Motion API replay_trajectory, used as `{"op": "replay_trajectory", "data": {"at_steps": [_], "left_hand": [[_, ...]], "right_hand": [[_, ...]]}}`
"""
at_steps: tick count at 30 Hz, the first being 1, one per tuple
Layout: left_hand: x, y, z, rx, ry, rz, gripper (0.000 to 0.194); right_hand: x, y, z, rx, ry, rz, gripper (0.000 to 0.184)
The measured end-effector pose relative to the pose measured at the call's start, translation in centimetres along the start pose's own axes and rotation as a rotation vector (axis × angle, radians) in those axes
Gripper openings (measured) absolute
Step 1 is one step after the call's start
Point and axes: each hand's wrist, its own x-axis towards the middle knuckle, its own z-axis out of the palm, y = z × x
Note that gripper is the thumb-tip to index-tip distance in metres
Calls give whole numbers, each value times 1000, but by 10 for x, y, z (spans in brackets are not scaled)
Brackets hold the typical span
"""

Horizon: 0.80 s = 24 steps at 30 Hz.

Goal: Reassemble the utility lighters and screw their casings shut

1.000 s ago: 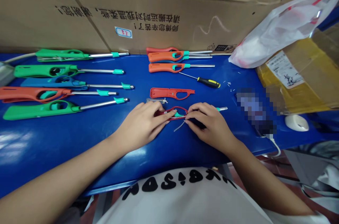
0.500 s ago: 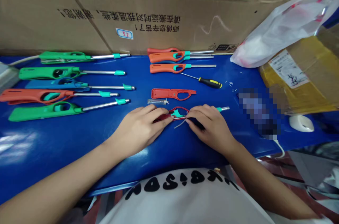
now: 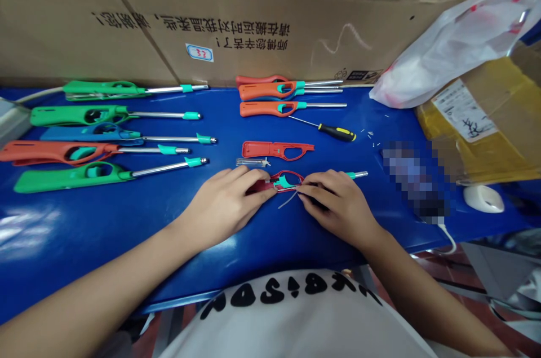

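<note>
— Doing what with the left hand (image 3: 224,204)?
— Curled nearly closed, holding the rear of the open red lighter (image 3: 284,181), low over the blue table (image 3: 224,110).
— And with the right hand (image 3: 335,200)?
— Bent nearly closed around the lighter's front; can't tell if also pinching the thin tube (image 3: 287,200).
— Farther out?
— Just beyond, see the clear tank (image 3: 252,162), then the red shell half (image 3: 276,149); past those, the screwdriver (image 3: 338,132).

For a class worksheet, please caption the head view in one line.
Left hand and right hand hold an opened red lighter near a separate red shell half on a blue table.
</note>
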Motion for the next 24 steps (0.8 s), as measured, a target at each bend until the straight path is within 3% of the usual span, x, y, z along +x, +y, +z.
{"op": "replay_trajectory", "data": {"at_steps": [13, 24], "left_hand": [[-1, -2, 1, -80, 38, -19, 22], [1, -4, 0, -89, 117, -59, 24]], "right_hand": [[0, -1, 0, 18, 10, 7, 13], [1, -4, -1, -165, -173, -14, 43]]}}
